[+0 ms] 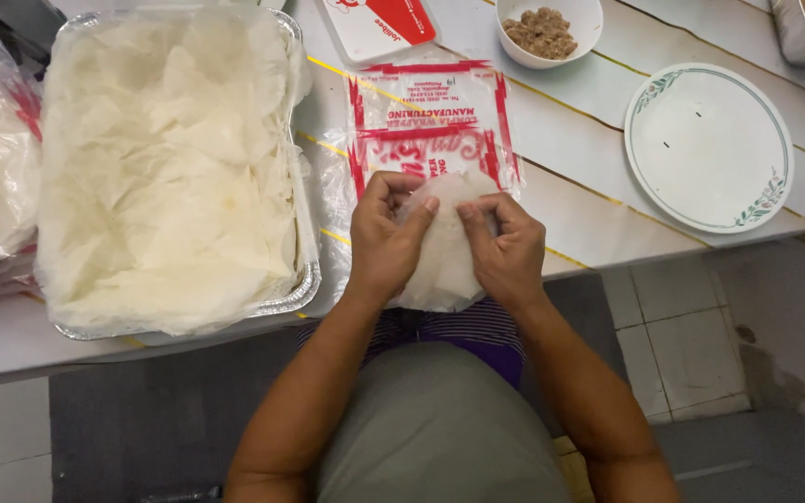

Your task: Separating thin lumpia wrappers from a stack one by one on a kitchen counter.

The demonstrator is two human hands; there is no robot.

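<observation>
My left hand [386, 244] and right hand [507, 250] pinch a thin, round, translucent wrapper [443, 261] between thumbs and fingertips at its upper edge, holding it over the near edge of the table [598, 224]. Just beyond lies a flat clear wrapper packet [430, 116] with red printing, and to its left a foil tray [296, 291] heaped with separated pale wrappers. Farther off stand an empty white plate [708, 145] with a green-patterned rim and a white bowl [552, 54] holding a brown minced filling [540, 32].
</observation>
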